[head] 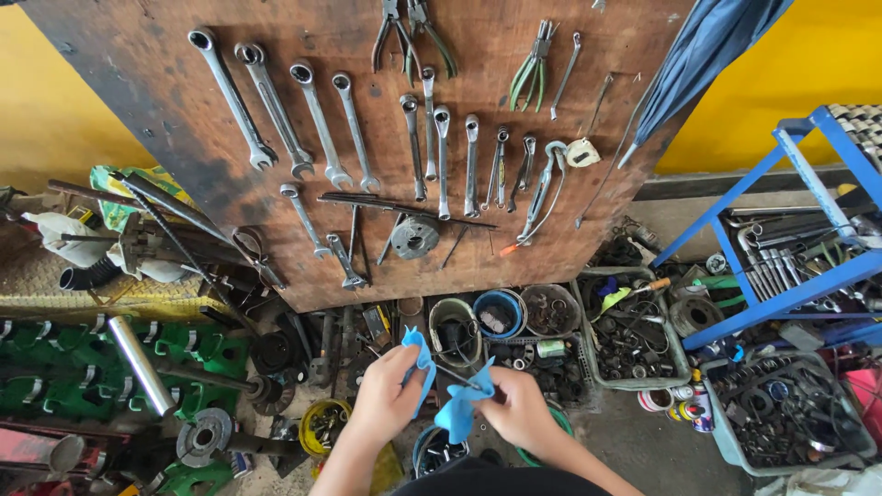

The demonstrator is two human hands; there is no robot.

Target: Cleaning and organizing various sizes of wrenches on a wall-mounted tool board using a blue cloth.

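A wooden tool board (367, 156) hung with wrenches (322, 124) and pliers (409, 37) fills twelve o'clock. At four o'clock sit grey trays of metal parts (634, 340); at nine, green crates (55, 367) and a steel pipe (140, 363). Down at six o'clock, the left hand (386, 397) and right hand (516, 409) both pinch closed on a blue rag (457, 400) wrapped round a thin dark rod (450, 375). The rag looks soft, limp and light; the rod stiff, likely greasy, best gripped through the cloth.
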